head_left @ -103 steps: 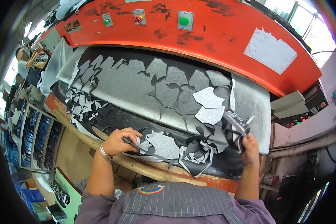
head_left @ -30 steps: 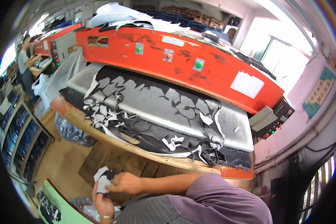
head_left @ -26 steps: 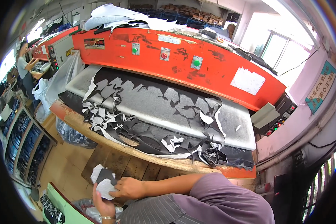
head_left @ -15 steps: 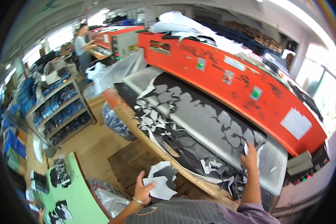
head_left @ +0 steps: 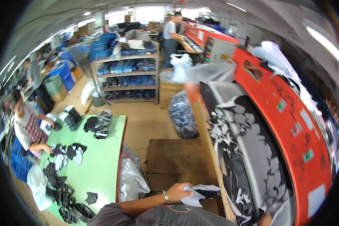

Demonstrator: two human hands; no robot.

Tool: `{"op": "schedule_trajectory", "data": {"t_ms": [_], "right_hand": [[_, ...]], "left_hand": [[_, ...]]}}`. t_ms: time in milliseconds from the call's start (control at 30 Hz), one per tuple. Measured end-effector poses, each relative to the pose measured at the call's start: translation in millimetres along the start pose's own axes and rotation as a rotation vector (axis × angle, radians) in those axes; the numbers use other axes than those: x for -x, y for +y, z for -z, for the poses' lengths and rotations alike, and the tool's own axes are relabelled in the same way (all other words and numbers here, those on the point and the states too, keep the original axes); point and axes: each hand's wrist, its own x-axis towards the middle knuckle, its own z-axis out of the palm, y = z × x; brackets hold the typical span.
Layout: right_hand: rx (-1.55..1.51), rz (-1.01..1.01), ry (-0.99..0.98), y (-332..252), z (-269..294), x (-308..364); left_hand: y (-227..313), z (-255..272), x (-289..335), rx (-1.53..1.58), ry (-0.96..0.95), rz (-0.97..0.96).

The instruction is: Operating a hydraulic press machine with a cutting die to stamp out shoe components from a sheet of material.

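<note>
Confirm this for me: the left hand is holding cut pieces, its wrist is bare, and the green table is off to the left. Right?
Not quite: the wrist isn't bare. The head view shows a silvery bracelet on it. The left hand is holding cut pieces, and the green table is off to the left.

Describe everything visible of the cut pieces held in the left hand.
The cut pieces are a small handful of thin, flat sheets with angular outlines. Pale grey faces show, with a darker area between them; the material looks like fabric or soft sheeting. The left hand grips them at their left end, and they fan out to the right, toward the pale wooden rail of the workbench. Whether they touch that rail, and their exact number, I cannot tell.
</note>
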Motion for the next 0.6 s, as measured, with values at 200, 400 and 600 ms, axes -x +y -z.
{"op": "schedule_trajectory", "data": {"t_ms": [200,400,600], "right_hand": [[-0.322,0.081,0.225,-91.7,129.5,66.1],[-0.719,0.851,0.083,-290.1,191.6,99.8],[-0.679,1.327,-0.008,-390.1,230.3,129.6]], "left_hand": [[3.5,21.7,12.6,-0.399,-0.010,-0.280],[14.9,29.2,16.6,-0.408,-0.117,-0.640],[23.9,103.8,71.2,-0.101,0.072,-0.233]]}}
